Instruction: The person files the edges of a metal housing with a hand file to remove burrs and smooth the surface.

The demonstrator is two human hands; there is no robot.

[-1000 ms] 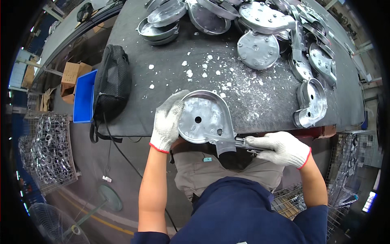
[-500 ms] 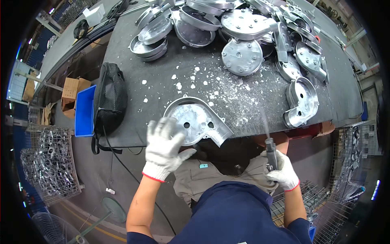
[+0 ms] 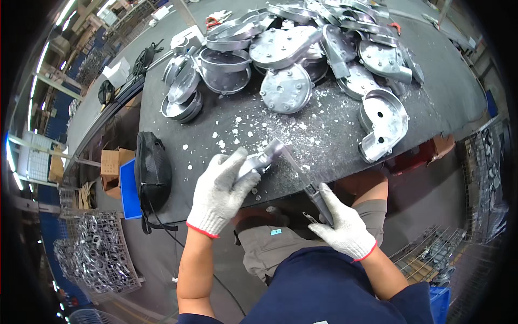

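In my gloved left hand (image 3: 221,191), a silvery cast-metal housing (image 3: 265,156) is tilted up nearly edge-on over the table's near edge. Its short spout points up and to the right; my fingers cover much of the rest. My right hand (image 3: 345,229), also gloved, is closed around a hand tool (image 3: 318,202) with a dark handle and a long, thin, file-like blade. The blade's tip appears to meet the spout's end; whether it touches, I cannot tell. A similar snail-shaped housing (image 3: 389,123) lies open side up at the right of the table.
Several metal housings (image 3: 286,89) are heaped at the table's far side. Pale flakes (image 3: 221,144) litter the dark tabletop (image 3: 202,146). At left are a black bag (image 3: 152,173), a blue bin (image 3: 129,189) and a wire basket of metal parts (image 3: 100,254).
My left hand has gripped the housing that lay flat and turned it up on edge. My right hand has brought the tool up and left to its spout. The view has shifted.
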